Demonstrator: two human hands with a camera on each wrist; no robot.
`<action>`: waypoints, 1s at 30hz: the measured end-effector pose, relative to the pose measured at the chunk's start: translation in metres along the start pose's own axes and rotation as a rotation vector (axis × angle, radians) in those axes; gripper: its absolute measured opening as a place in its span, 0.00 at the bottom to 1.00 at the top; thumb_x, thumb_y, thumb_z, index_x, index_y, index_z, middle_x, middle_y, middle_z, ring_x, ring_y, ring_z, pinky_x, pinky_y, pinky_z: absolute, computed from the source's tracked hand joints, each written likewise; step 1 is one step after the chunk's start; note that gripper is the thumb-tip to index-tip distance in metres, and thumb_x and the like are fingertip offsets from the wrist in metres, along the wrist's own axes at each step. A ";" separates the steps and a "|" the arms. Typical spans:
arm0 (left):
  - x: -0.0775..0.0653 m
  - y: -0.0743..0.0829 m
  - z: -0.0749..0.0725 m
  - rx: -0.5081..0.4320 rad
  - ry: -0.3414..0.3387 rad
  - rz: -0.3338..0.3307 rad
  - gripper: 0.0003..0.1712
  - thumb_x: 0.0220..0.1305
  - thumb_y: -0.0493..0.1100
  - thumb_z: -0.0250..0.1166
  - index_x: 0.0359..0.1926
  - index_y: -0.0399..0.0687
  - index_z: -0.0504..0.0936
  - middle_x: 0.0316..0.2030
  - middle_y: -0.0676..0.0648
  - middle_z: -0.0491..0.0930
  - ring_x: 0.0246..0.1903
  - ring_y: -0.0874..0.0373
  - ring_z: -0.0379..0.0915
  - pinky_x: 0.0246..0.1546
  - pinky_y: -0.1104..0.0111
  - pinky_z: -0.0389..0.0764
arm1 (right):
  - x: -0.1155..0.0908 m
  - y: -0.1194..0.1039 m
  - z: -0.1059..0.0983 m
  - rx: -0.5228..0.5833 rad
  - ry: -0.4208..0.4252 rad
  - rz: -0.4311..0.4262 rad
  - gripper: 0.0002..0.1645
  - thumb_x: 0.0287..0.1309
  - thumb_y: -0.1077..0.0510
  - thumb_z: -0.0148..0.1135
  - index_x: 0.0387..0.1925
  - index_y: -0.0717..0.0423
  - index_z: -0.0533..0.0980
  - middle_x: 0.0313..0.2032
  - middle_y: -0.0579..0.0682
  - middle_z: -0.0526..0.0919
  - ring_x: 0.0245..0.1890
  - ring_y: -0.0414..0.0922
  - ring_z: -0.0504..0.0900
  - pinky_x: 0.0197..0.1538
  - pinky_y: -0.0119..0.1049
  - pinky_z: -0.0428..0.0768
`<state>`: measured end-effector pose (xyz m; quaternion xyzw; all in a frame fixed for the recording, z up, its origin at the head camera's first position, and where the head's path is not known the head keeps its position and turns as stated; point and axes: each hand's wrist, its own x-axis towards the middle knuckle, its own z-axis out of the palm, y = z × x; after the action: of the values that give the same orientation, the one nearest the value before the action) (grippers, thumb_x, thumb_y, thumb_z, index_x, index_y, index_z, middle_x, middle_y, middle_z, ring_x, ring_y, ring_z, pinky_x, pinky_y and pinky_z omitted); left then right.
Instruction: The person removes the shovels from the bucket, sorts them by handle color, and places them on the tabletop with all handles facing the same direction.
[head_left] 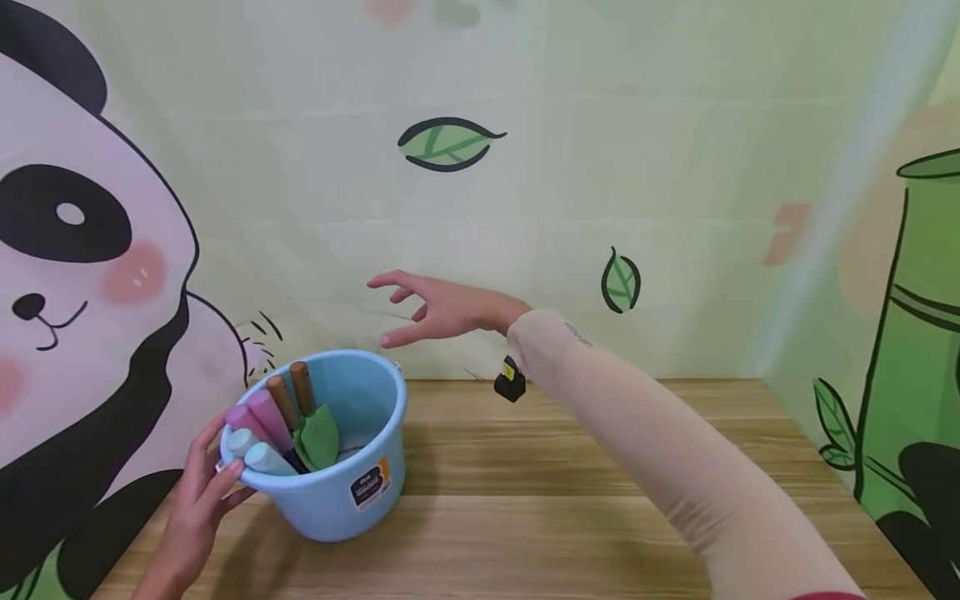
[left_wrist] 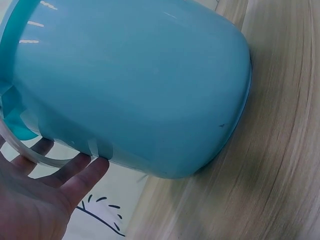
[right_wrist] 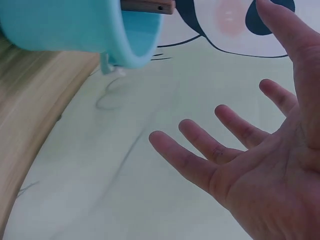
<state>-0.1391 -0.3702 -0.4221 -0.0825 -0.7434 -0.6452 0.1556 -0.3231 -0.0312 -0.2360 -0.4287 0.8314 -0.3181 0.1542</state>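
Note:
A light blue bucket stands on the wooden table, leaning slightly in the head view. My left hand grips its near-left rim, thumb at the edge and fingers on the outer wall; a pale carrying handle passes by those fingers in the left wrist view. Inside lean two brown wooden handles, a green trowel blade, two purple handles and two light blue handles; their lower ends are hidden. Above and beyond the bucket's far-right rim, my right hand hovers with fingers spread, holding nothing.
The wood-grain table extends right of the bucket. Behind it hangs a pale green backdrop with printed leaves and a panda at left. A small black object is attached at the right wrist.

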 end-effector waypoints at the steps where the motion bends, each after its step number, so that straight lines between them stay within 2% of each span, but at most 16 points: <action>1: 0.000 0.000 0.000 -0.002 0.000 0.001 0.34 0.80 0.38 0.47 0.81 0.57 0.50 0.66 0.54 0.62 0.59 0.70 0.69 0.45 0.74 0.83 | 0.002 -0.002 0.000 0.008 0.000 0.000 0.53 0.58 0.35 0.71 0.78 0.31 0.54 0.72 0.49 0.64 0.64 0.54 0.74 0.57 0.46 0.81; 7: 0.000 -0.001 0.001 0.014 0.002 -0.011 0.34 0.80 0.39 0.47 0.81 0.58 0.50 0.67 0.52 0.61 0.59 0.70 0.69 0.44 0.74 0.83 | 0.013 -0.015 0.001 0.050 0.010 -0.014 0.51 0.59 0.36 0.71 0.77 0.30 0.56 0.72 0.47 0.65 0.61 0.50 0.78 0.51 0.44 0.83; 12: 0.000 -0.001 0.000 0.023 0.007 -0.024 0.34 0.80 0.40 0.48 0.81 0.58 0.49 0.67 0.51 0.61 0.59 0.71 0.69 0.44 0.74 0.83 | 0.025 -0.022 0.010 0.055 0.068 -0.037 0.48 0.59 0.37 0.72 0.76 0.33 0.60 0.71 0.47 0.68 0.55 0.45 0.83 0.48 0.43 0.85; 17: 0.000 -0.001 0.000 0.031 0.011 -0.034 0.34 0.81 0.40 0.48 0.81 0.59 0.49 0.67 0.52 0.60 0.58 0.71 0.69 0.44 0.74 0.83 | 0.038 -0.030 0.023 0.065 0.131 -0.050 0.46 0.59 0.40 0.73 0.75 0.38 0.63 0.69 0.51 0.71 0.53 0.44 0.83 0.42 0.41 0.87; 22: 0.000 -0.002 0.000 0.009 0.006 -0.013 0.33 0.80 0.39 0.47 0.81 0.57 0.50 0.65 0.53 0.62 0.58 0.70 0.69 0.45 0.74 0.83 | 0.050 -0.039 0.032 0.073 0.163 -0.016 0.44 0.59 0.42 0.74 0.74 0.38 0.65 0.67 0.49 0.73 0.57 0.45 0.79 0.38 0.37 0.87; 30: 0.000 -0.004 0.002 -0.002 0.013 0.012 0.34 0.80 0.38 0.48 0.81 0.56 0.51 0.66 0.53 0.63 0.59 0.70 0.69 0.45 0.74 0.83 | 0.068 -0.053 0.048 0.160 0.193 0.063 0.42 0.59 0.46 0.75 0.72 0.36 0.65 0.64 0.48 0.76 0.55 0.43 0.79 0.37 0.38 0.88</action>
<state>-0.1401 -0.3689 -0.4258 -0.0831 -0.7413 -0.6454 0.1644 -0.3047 -0.1285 -0.2362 -0.3563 0.8273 -0.4182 0.1172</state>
